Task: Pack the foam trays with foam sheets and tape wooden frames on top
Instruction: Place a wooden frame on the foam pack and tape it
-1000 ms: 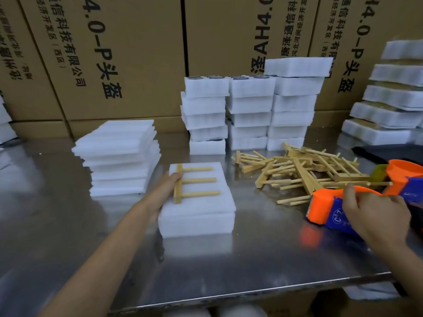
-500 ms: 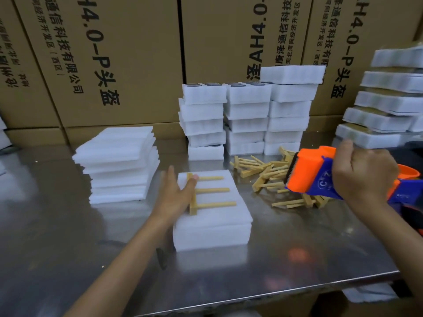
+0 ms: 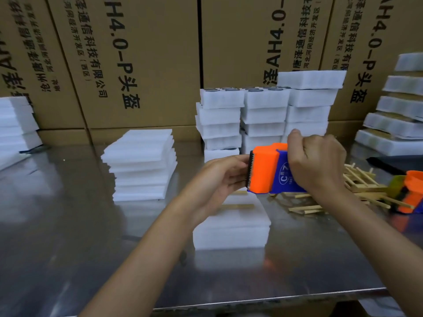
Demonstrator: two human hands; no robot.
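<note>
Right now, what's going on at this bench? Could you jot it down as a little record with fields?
Surface: shiny metal table
Right hand: grips the orange and blue tape dispenser
Left hand: at the dispenser's toothed edge
Below the hands: foam tray with a wooden frame lying on top
Left of it: stack of foam sheets
Behind: stacked foam trays
Right: pile of wooden frames, second dispenser
Backdrop: cardboard boxes
</note>
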